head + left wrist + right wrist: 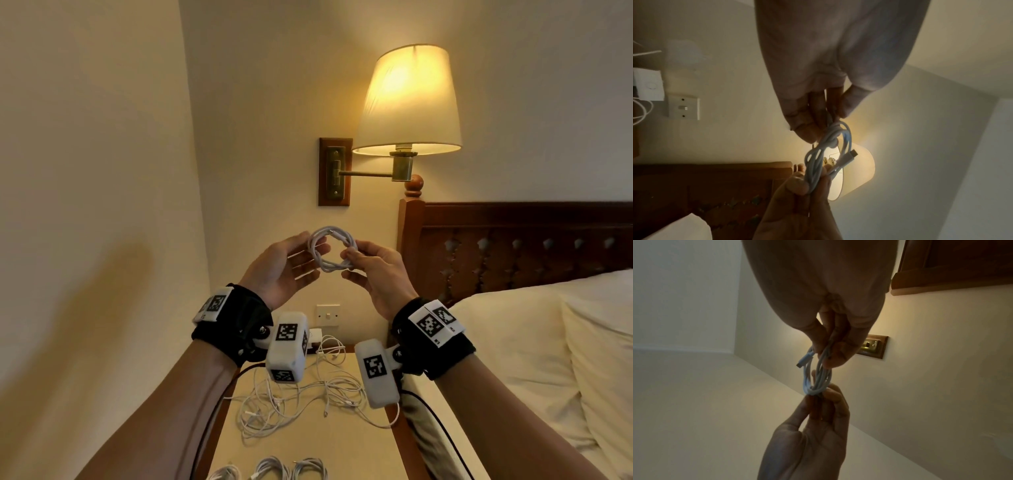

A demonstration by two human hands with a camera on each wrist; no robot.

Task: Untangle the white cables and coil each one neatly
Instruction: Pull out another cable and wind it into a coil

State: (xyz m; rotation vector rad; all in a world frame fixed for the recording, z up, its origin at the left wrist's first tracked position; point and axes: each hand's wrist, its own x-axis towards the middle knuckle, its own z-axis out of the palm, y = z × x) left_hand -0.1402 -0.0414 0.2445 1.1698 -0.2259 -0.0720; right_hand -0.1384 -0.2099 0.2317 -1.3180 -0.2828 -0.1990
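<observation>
My left hand [279, 269] is raised in front of the wall, forearm reaching up from the lower left, palm turned toward the right with the fingers [301, 255] long and nearly straight. From the head view the thumb lies along the top of the coiled white cable [333, 249], and the left wrist view shows thumb and fingertips [807, 129] closing on the near side of the bundle, so that grip is a light pinch on the coil.

The coil hangs in the air between both hands, a small round loop of several turns, one plug end [852, 154] sticking out free of the loop.

My right hand [375, 274] mirrors the left, forearm coming up from the lower right, wrist bent back, palm facing left. Its thumb and curled fingers [826, 344] pinch the opposite side of the same coil, so this grip is also pressed onto the cable.

Below the hands, on the bedside surface [342, 452], the rest of the white cables [301, 397] lie in a loose tangle, well apart from the coil I hold. At the near edge sit three finished coils [289, 469] side by side. A lit wall lamp [407, 102] hangs above, and the bed [534, 342] is just beside the surface on the right.
</observation>
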